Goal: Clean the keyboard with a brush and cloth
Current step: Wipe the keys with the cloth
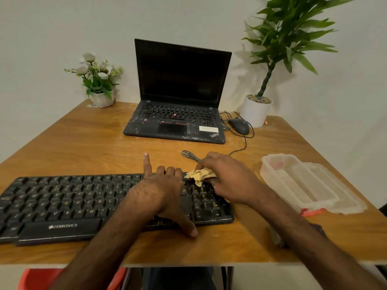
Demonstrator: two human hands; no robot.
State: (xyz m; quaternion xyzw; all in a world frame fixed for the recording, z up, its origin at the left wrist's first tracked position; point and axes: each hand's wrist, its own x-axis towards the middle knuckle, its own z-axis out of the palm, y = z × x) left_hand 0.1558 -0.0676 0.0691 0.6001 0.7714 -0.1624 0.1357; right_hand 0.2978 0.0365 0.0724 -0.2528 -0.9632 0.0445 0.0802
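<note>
Clamped left hand (159, 191) across the Zebronics keyboard (62, 204) at 6 o'clock, thumb on the near edge, three fingers curled over the far edge, forefinger straight, probably to stop it sliding. Pinched a crumpled yellow cloth (200, 174) in right hand (226, 181) and pressed it onto the right-end keys, likely wiping. Noted two clear plastic tubs (299, 181) at 3 o'clock, overlapping, nothing plainly inside.

Soft, moderately bright indoor light is spreading evenly. The plant (293, 34) is casting a faint shadow leftward onto the wall (188, 15). The table (83, 143) is showing a mild sheen. Wide-angle distortion is bowing the keyboard (62, 201) and the table edges, and the frame corners are softening.
</note>
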